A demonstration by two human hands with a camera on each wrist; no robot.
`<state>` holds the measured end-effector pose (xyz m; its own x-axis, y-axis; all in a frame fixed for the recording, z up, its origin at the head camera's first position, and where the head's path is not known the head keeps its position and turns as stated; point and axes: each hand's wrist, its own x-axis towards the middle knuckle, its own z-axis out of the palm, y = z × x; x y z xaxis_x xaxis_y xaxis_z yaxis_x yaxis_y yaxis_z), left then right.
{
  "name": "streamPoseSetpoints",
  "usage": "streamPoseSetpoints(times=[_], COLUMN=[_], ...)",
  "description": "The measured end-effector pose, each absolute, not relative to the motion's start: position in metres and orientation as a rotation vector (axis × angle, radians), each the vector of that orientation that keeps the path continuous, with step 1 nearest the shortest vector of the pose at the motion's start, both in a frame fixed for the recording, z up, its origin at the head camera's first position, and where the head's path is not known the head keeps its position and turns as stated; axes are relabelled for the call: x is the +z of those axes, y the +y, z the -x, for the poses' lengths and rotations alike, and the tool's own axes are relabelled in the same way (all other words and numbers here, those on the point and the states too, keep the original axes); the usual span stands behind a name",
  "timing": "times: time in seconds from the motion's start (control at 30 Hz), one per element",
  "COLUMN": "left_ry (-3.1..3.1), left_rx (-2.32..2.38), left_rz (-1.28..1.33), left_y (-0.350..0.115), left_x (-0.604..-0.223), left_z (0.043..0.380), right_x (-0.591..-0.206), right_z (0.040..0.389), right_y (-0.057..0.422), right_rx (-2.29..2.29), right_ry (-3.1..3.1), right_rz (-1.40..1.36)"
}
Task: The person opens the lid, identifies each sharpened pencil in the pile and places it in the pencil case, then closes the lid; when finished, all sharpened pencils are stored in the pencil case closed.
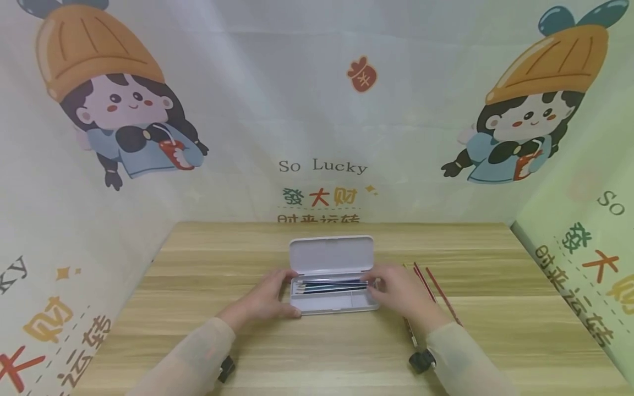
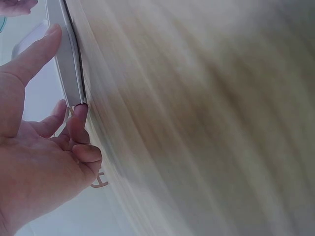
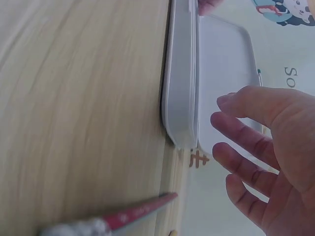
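A white pencil case (image 1: 322,303) lies on the table with its lid (image 1: 332,256) raised at the back. Several dark pencils (image 1: 329,287) lie side by side in its rear compartment; the front part holds none. My left hand (image 1: 264,297) grips the case's left end, the thumb on the front wall and fingers round the corner, as the left wrist view shows. Over the right end, my right hand (image 1: 396,289) has its fingertips close to the pencil ends. In the right wrist view, the right hand (image 3: 275,152) has loosely bent, parted fingers with nothing visible between them.
Red pencils (image 1: 443,294) lie on the wooden table (image 1: 346,352) to the right of the case, partly behind the right forearm. Another patterned pencil (image 1: 410,333) lies beside that wrist. Printed cloth (image 1: 327,121) encloses the table at the back and sides.
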<state>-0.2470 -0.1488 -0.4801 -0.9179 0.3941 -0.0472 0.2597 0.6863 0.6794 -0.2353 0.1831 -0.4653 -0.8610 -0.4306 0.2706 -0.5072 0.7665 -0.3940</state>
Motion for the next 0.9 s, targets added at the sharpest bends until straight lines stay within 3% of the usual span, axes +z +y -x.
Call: streamPoseSetpoints(times=[0.9], left_ry=[2.711], left_rx=[1.03], left_rz=[-0.531], left_y=[-0.148], left_x=[-0.481], left_z=[0.25], right_x=[-0.472], right_z=[0.22], right_y=[0.227], right_rx=[0.57], right_ry=[-2.914], right_rz=[-0.515])
